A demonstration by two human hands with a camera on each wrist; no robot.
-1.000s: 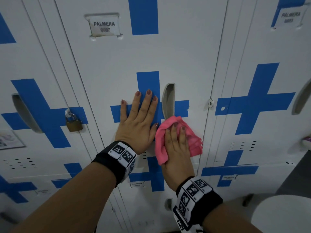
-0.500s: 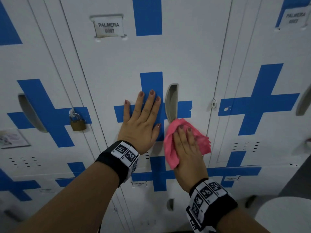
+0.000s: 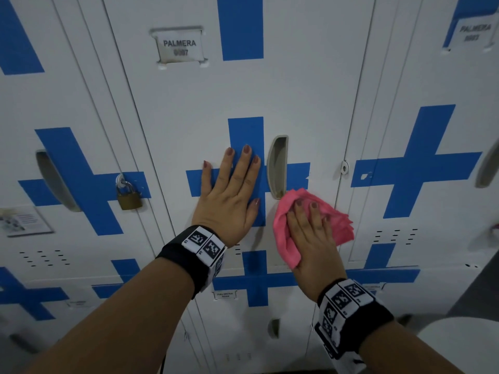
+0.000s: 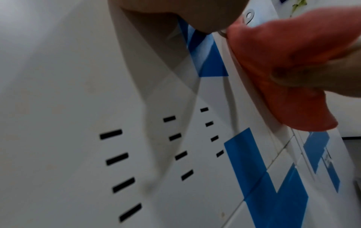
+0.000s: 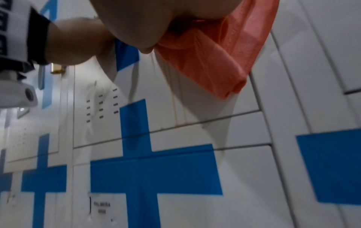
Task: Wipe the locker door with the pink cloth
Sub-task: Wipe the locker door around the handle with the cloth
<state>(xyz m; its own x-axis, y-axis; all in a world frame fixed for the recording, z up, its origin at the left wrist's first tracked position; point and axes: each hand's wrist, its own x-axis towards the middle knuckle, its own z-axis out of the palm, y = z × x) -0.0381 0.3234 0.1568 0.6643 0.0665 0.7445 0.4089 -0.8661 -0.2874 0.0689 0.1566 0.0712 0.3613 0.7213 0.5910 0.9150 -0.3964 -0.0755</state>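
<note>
The white locker door [image 3: 297, 90] has a blue cross and a grey recessed handle [image 3: 276, 166]. My left hand [image 3: 237, 184] lies flat on the cross just left of the handle, fingers straight. My right hand [image 3: 310, 225] presses the bunched pink cloth [image 3: 340, 225] against the door, just below and right of the handle, fingers flat on top of it. The thumb is hidden. In the left wrist view the cloth [image 4: 283, 50] sits against the door edge. From the right wrist, a fold of cloth [image 5: 215, 54] hangs below the palm [image 5: 146, 20].
A brass padlock [image 3: 129, 197] hangs on the locker to the left. A name label [image 3: 180, 47] sits high on the door, and a hasp [image 3: 344, 167] on its right edge. Vent slots [image 4: 117, 158] run below the hands. A white rounded object [image 3: 464, 344] is at the lower right.
My right hand has slid the pink cloth to the right across the door, from under the handle's left side toward the door's right edge. The left hand has stayed flat in place.
</note>
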